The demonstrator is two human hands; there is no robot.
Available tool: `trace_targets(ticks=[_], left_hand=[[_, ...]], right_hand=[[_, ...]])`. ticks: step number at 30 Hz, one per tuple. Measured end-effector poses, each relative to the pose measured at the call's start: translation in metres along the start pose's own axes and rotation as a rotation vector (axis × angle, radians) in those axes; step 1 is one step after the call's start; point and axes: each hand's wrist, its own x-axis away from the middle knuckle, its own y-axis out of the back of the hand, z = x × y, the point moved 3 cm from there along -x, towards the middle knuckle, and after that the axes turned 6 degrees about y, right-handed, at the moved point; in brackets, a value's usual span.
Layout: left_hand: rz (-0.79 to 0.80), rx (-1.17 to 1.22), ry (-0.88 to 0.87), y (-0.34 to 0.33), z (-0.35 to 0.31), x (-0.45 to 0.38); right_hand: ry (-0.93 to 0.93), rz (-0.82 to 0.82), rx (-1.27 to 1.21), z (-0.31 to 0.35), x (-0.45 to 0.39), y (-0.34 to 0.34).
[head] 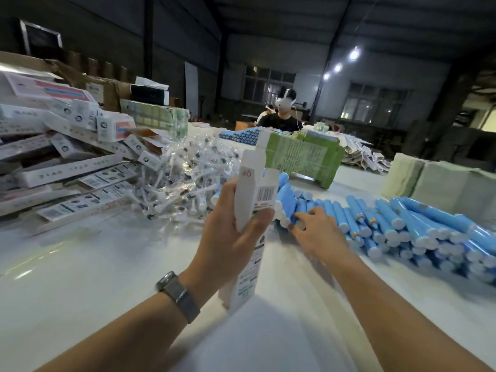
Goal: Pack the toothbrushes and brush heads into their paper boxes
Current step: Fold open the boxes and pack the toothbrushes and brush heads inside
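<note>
Left hand (236, 226) grips a tall white paper box (253, 210) at mid-height, fingers and thumb curled round it; the box stands roughly upright, top flaps open, barcode face toward the right, its lower end at or just above the white desk (80, 264) (contact not clear). A grey-strapped watch (178, 295) sits on the left wrist. Right hand (316, 232) reaches forward over the desk, fingertips on the white end caps at the near-left edge of the pile of blue toothbrush handles (402, 226); fingers bent, and whether they close round a handle cannot be told. The handles lie on their sides, heaped in rows, to the right of the box. Left of the box and behind it lies a heap of brush heads in clear wrappers (185, 178). Further left, stacked printed cartons (67, 157). Behind the box, a green-printed bundle (303, 154). A person wearing a white headset (284, 114) sits at the far end.
</note>
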Motion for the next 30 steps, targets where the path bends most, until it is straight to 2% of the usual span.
trace_targets(ticks=[3,5,7,10,14,19,22,27,29,30], left_hand=[[-0.007,0.034,0.017,0.001,0.002,0.001],[-0.001,0.040,0.028,0.002,0.001,0.000],[0.010,0.054,0.033,0.002,0.000,-0.001],[0.030,0.046,0.000,0.000,-0.003,0.000],[0.039,0.051,0.025,0.002,-0.002,0.001],[0.050,0.108,0.072,0.004,-0.001,-0.001],[0.063,0.102,0.070,0.003,-0.003,-0.001],[0.124,0.107,0.043,0.002,-0.007,-0.001],[0.169,0.119,0.022,-0.001,-0.009,0.001],[0.185,0.118,0.016,-0.003,-0.010,0.001]], right_hand=[[0.040,-0.162,0.110,0.004,-0.001,-0.002],[0.031,-0.212,0.136,0.006,0.000,0.001],[-0.004,-0.187,0.111,0.004,0.001,0.002],[-0.085,-0.067,0.058,-0.003,0.000,0.000],[-0.187,0.055,-0.158,-0.016,-0.004,0.009],[-0.263,0.052,-0.727,-0.015,0.001,0.036],[-0.158,0.014,-1.088,0.008,0.013,0.064],[0.188,-0.167,-1.642,0.055,0.043,0.125],[0.277,-0.196,-1.666,0.069,0.054,0.137],[0.308,-0.216,-1.584,0.075,0.059,0.138]])
